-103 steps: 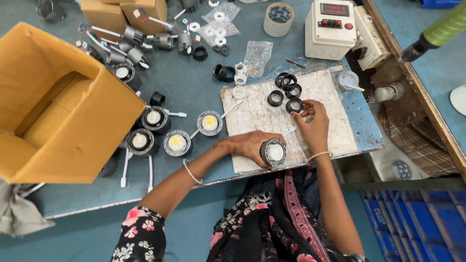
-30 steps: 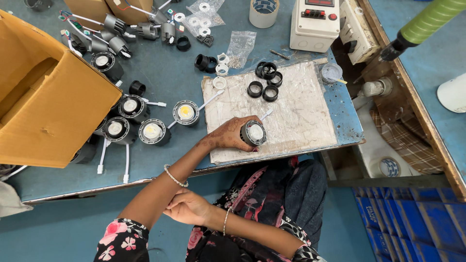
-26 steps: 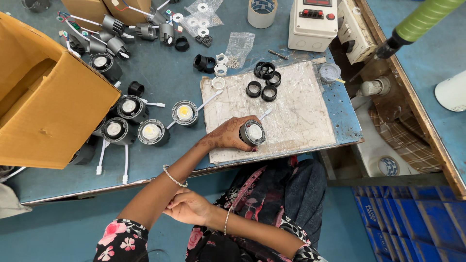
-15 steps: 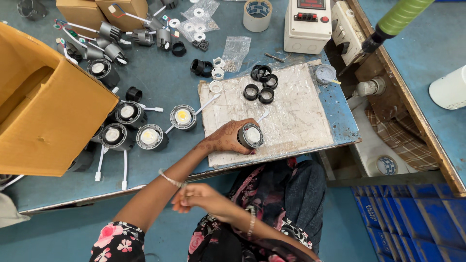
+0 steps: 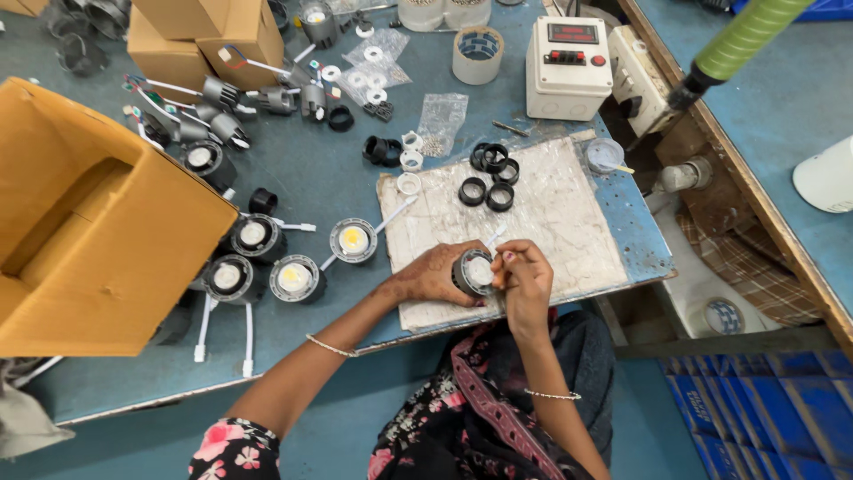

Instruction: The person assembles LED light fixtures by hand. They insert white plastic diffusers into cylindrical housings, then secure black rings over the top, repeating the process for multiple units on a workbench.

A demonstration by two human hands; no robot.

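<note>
My left hand (image 5: 431, 277) grips a small round lamp housing (image 5: 475, 271), black on the outside with a white centre, resting on a worn white mat (image 5: 542, 209) near the table's front edge. My right hand (image 5: 524, 280) is at the housing's right side, fingertips pinched together on its rim, holding something small that I cannot make out. Several black rings (image 5: 490, 175) lie on the far part of the mat. Several assembled round lamps (image 5: 354, 240) with white leads sit on the blue table to the left.
A large open cardboard box (image 5: 80, 222) fills the left. Smaller boxes (image 5: 209, 31), lamp parts, plastic bags of small pieces (image 5: 442, 113), tape rolls (image 5: 478, 53) and a white control box (image 5: 569, 67) stand at the back. A green-handled tool (image 5: 737, 40) hangs at the right.
My right hand came up from my lap to the lamp housing and now pinches at its rim. My left hand kept hold of the housing throughout.
</note>
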